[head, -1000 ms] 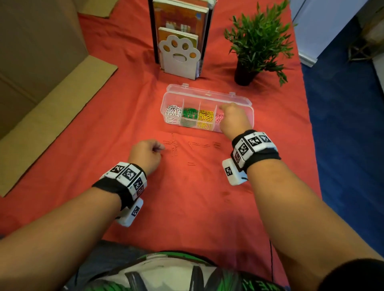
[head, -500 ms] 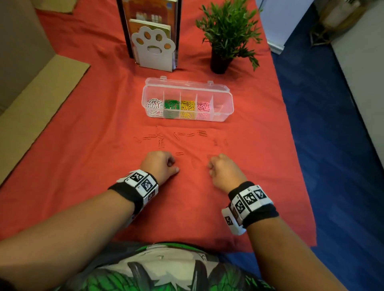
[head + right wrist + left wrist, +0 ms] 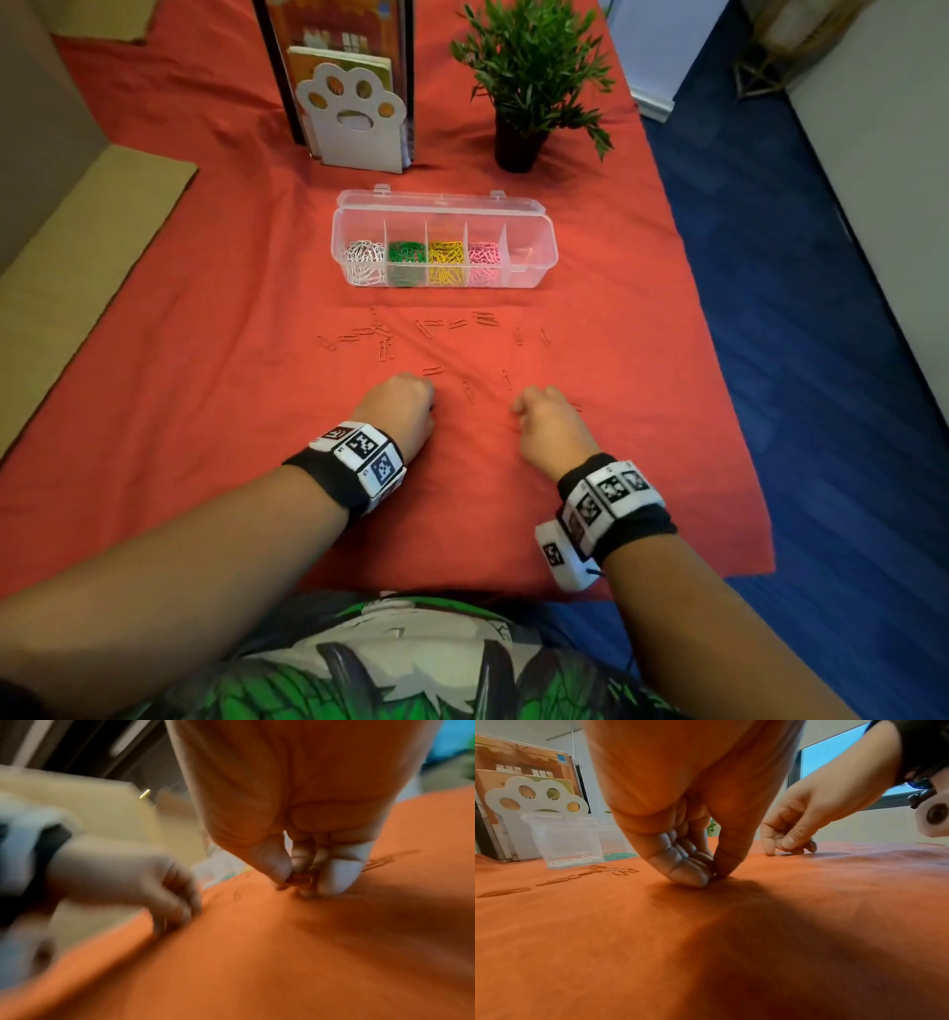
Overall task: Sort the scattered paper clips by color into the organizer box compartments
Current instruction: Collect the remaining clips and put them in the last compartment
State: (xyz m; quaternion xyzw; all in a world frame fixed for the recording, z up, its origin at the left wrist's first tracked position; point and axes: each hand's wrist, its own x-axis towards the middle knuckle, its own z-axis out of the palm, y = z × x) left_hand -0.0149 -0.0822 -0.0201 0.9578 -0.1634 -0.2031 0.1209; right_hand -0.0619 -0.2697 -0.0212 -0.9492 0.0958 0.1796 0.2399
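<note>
**Mia:** What do you see from the head view?

**Sam:** A clear organizer box sits on the table, which has a red cloth on it. Four of its little rooms hold clips: white, green, yellow and pink, going left to right. The room on the far right looks almost bare. Red paper clips lie loose on the cloth, just in front of the box. The left hand and the right hand are both down on the cloth, nearer the person than most of the clips. Both are curled up. Behind the box stand a white paw-shaped bookend with books, and a small green plant. Cardboard lies at the left.

**Mia:** And the left wrist view?

**Sam:** The left hand has its thumb and fingers pressed together on the cloth. There is a tiny dark bit between the tips, but I cannot tell if it is a clip. The right hand is off to the side, tips on the cloth too. The box and some red clips are further back on the left.

**Mia:** And the right wrist view?

**Sam:** It is blurry. The right hand pinches a red clip between thumb and fingers, right at the cloth. The left hand is a smear on the left.
</note>
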